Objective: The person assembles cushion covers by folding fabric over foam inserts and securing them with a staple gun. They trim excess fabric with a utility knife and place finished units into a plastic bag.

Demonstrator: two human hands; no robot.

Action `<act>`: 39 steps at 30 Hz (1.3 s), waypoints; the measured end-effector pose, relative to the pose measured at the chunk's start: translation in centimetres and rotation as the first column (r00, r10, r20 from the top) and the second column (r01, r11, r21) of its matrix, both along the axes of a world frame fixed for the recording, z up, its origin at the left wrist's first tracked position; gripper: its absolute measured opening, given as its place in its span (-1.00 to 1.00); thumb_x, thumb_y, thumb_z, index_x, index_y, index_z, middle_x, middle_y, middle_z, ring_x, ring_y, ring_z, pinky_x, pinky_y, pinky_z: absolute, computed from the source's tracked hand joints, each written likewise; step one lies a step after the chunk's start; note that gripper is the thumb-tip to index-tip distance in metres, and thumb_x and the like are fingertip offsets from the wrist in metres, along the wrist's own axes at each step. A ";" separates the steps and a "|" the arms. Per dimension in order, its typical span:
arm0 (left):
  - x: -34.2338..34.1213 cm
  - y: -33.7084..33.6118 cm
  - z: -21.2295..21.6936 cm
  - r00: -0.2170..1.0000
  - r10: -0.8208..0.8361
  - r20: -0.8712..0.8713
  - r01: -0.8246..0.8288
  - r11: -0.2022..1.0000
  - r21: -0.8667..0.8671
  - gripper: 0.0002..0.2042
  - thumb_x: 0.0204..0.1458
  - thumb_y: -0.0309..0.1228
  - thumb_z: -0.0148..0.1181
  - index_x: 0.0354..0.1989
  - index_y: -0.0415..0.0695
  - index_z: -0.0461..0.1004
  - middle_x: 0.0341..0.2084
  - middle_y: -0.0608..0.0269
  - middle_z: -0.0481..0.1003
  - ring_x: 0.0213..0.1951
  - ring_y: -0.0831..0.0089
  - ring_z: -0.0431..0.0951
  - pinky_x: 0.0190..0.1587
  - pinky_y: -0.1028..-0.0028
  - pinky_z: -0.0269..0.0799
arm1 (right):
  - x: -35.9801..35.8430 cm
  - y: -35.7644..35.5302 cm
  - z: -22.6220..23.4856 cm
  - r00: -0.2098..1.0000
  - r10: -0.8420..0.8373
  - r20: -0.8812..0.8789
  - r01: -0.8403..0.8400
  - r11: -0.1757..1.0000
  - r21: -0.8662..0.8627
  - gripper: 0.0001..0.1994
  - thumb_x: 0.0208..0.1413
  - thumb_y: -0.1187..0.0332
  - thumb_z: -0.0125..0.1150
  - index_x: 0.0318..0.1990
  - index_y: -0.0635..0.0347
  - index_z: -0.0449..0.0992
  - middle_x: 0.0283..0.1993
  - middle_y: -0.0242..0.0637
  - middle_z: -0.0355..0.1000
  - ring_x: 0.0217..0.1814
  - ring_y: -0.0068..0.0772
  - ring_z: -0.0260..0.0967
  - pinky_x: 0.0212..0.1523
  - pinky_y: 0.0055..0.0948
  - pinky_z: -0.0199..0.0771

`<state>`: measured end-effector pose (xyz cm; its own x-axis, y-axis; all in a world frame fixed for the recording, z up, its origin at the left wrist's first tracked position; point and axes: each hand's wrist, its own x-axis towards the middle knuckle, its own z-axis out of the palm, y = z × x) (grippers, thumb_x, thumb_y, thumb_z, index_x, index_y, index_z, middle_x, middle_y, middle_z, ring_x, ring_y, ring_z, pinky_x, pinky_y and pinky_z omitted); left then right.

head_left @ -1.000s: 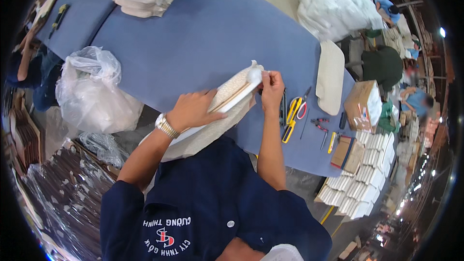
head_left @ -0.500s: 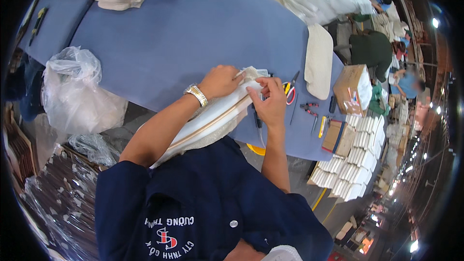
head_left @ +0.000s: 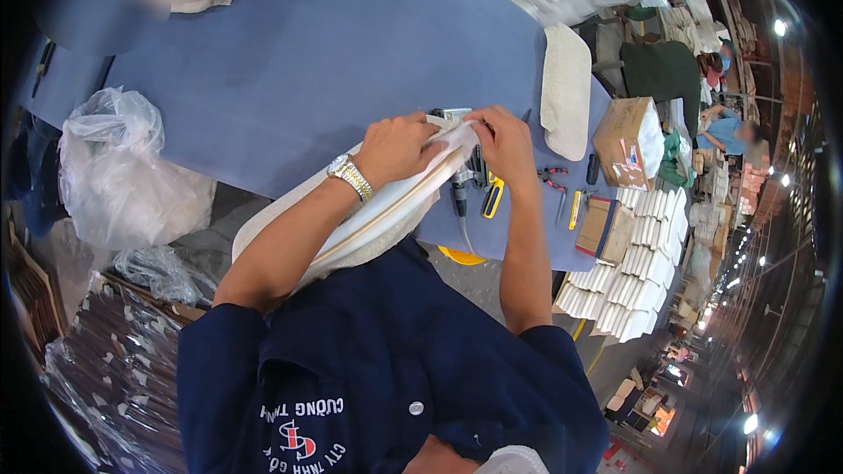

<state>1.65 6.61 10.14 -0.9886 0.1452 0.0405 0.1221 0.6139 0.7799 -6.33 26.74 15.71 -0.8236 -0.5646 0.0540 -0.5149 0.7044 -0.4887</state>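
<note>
A long padded panel [head_left: 373, 215] lies tilted across the table's near edge against my body. It has white wadding, a thin tan strip along it and beige fabric around its border. My left hand [head_left: 397, 151], with a metal watch on the wrist, grips the panel's far end, fingers curled over the fabric edge. At the tip, my right hand [head_left: 505, 147] pinches the white wadding. Just beyond the panel's end, partly hidden, lies an air tool [head_left: 459, 195] with a hose. Yellow-and-black scissors [head_left: 493, 197] rest beside my right wrist.
Pliers [head_left: 551, 177], a yellow cutter [head_left: 575, 211], a beige padded piece [head_left: 566, 92] and a cardboard box [head_left: 622, 145] are to the right. White stacked pieces [head_left: 625, 268] stand beyond the blue table [head_left: 351, 35]. A plastic bag [head_left: 132, 167] hangs at the left edge. People work at far right.
My right hand has moved slightly up and right, drawing the wadding toward the panel's tip. The scissors show nearer the panel and more of the air tool shows. A blurred shape appears at upper left.
</note>
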 end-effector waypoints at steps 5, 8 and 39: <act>-0.7 -0.2 -0.6 0.998 0.003 0.062 -0.004 1.000 0.011 -0.58 0.27 -0.05 0.10 -0.24 -0.20 0.68 -0.18 0.05 0.63 -0.22 -0.02 0.66 -0.17 0.05 0.56 | -0.2 -0.5 -1.2 0.999 -0.034 -0.005 0.033 0.999 -0.006 -0.85 0.18 0.49 0.24 -0.12 0.21 0.64 -0.27 -0.15 0.50 -0.42 -0.23 0.42 -0.39 -0.33 0.37; -1.0 -0.3 -1.0 0.998 0.015 0.061 -0.019 0.998 0.063 -0.56 0.29 -0.05 0.08 -0.24 -0.22 0.67 -0.24 0.00 0.63 -0.21 -0.07 0.65 -0.16 0.03 0.54 | 1.5 -0.6 0.8 0.967 -0.159 0.200 0.175 0.982 -0.065 -0.83 0.16 0.48 0.29 -0.09 0.21 0.63 -0.28 -0.22 0.49 -0.40 -0.33 0.43 -0.42 -0.40 0.37; -12.8 4.0 -6.5 0.732 -0.453 0.509 -0.040 0.717 0.696 -0.45 0.28 0.10 0.16 -0.33 -0.25 0.68 -0.45 0.24 0.64 -0.51 0.57 0.49 -0.40 0.47 0.43 | 10.0 -1.6 0.0 0.814 0.009 0.580 0.463 0.592 -0.659 -0.85 0.30 0.42 0.22 -0.15 0.21 0.36 -0.07 -0.19 0.52 -0.31 -0.61 0.44 -0.31 -0.56 0.51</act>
